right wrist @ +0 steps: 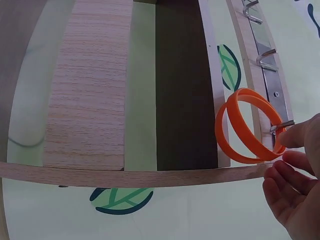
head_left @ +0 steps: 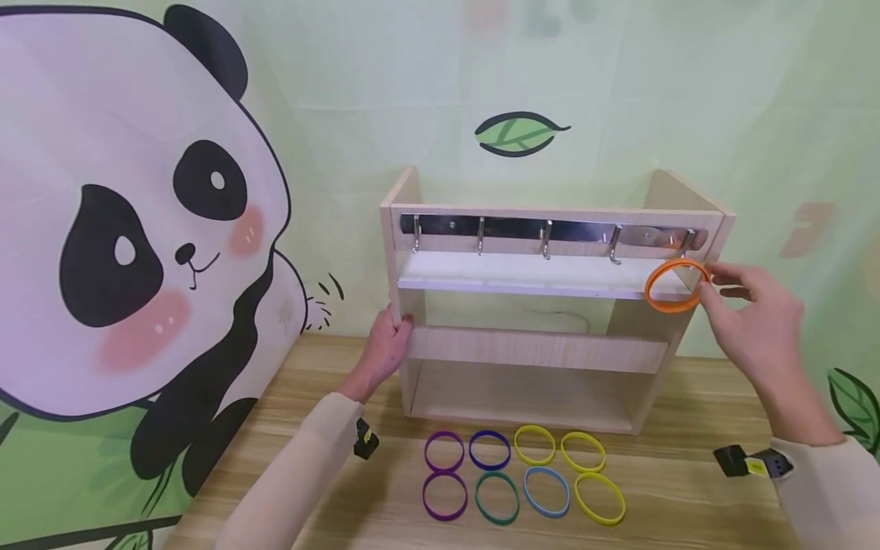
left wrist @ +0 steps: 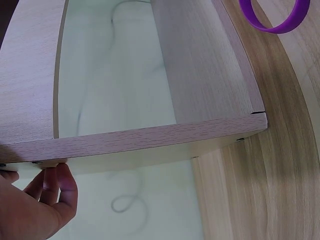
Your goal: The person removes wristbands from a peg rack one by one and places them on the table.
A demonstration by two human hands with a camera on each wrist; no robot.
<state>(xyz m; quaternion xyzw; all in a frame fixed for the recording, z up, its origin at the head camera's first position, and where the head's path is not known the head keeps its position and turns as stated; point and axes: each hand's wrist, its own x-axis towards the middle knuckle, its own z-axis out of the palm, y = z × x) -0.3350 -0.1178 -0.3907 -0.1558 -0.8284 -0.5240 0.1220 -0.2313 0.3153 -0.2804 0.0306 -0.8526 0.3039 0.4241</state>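
Observation:
My right hand [head_left: 759, 321] pinches orange silicone wristbands [right wrist: 245, 134] between thumb and fingers; two overlapping loops show in the right wrist view. They are right at the far-right hook [right wrist: 282, 126] of the metal hook strip [head_left: 584, 231] across the wooden shelf [head_left: 536, 351]. On the other side, my left hand [head_left: 386, 344] grips the shelf's left side panel around mid-height. In the left wrist view, bent fingers [left wrist: 65, 187] meet the panel's outer face.
Several wristbands lie in two rows on the table before the shelf, among them a purple one [head_left: 444, 496], a dark blue one [head_left: 490, 466], a green one [head_left: 497, 522], a light blue one [head_left: 546, 513] and a yellow one [head_left: 600, 521]. A panda-print cloth [head_left: 385, 99] hangs behind.

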